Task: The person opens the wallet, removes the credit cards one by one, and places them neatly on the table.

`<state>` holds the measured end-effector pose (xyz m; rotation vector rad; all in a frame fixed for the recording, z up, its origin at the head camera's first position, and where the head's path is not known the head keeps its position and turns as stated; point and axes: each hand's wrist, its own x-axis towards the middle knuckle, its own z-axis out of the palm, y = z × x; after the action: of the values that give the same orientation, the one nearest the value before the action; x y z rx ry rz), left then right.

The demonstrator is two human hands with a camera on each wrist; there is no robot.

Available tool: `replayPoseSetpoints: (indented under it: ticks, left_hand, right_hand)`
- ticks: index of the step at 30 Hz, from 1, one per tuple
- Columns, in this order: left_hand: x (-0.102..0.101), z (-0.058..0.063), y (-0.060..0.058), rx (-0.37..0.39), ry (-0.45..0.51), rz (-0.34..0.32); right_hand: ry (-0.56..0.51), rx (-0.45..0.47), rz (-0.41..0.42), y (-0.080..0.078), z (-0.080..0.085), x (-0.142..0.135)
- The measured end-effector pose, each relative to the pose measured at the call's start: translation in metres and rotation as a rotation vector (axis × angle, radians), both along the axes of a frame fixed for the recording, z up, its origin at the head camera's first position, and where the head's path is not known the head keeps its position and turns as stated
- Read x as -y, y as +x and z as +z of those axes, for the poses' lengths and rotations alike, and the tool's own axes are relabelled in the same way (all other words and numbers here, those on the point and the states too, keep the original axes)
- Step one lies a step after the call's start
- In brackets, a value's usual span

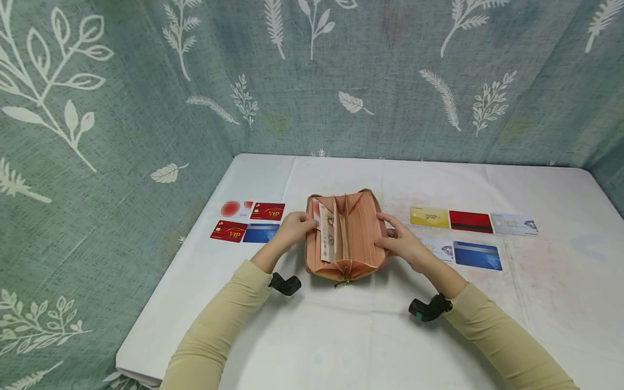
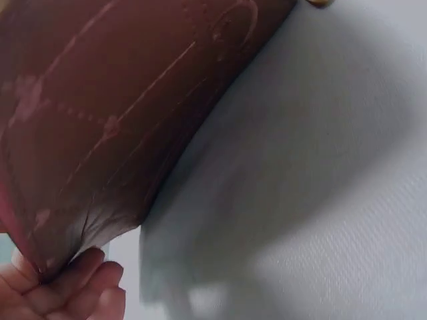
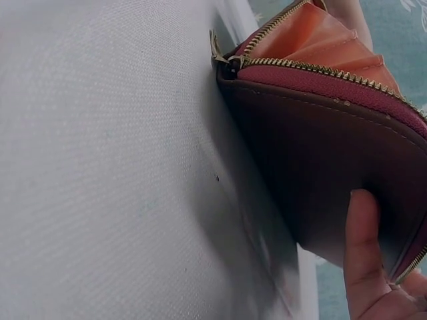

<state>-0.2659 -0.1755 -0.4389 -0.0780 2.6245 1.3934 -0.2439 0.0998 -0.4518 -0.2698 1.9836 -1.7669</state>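
Note:
A zip-around wallet (image 1: pixel 363 233) stands spread wide in the middle of the table, its peach lining and pocket dividers facing up. My left hand (image 1: pixel 294 229) pinches its left side, with the fingers on the dark embossed outer face (image 2: pixel 120 100) in the left wrist view. At the opposite edge, my right hand (image 1: pixel 402 244) holds the right side; one finger (image 3: pixel 363 233) lies against the outer cover in the right wrist view. A banknote (image 1: pixel 327 244) sits in the left part of the wallet, beside a red-and-white card (image 1: pixel 316 211). The zipper pull (image 1: pixel 343 283) hangs at the near end.
Left of the wallet lie two red VIP cards (image 1: pixel 267 211), a white card with red circles (image 1: pixel 236 209) and a blue card (image 1: pixel 260 233). To the right are a yellow card (image 1: pixel 429 216), a red card (image 1: pixel 470 221), a blue card (image 1: pixel 478 255) and two pale VIP cards (image 1: pixel 514 223).

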Motion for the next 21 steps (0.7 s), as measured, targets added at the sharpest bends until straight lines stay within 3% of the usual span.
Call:
replayPoseSetpoints:
  ticks: [4,16,21]
  left_hand:
    - [0.005,-0.001,-0.001,0.011,0.067,-0.038]
    - [0.023,-0.004,-0.006,0.017,0.208,-0.251]
    - [0.027,-0.003,-0.007,0.043,0.257,-0.257]
  right_hand:
    - [-0.004,0.003,0.002,0.0,0.0,0.0]
    - [-0.006,0.012,0.001,-0.001,-0.002,-0.001]
    - [-0.006,0.014,0.0,-0.001,-0.002,-0.002]
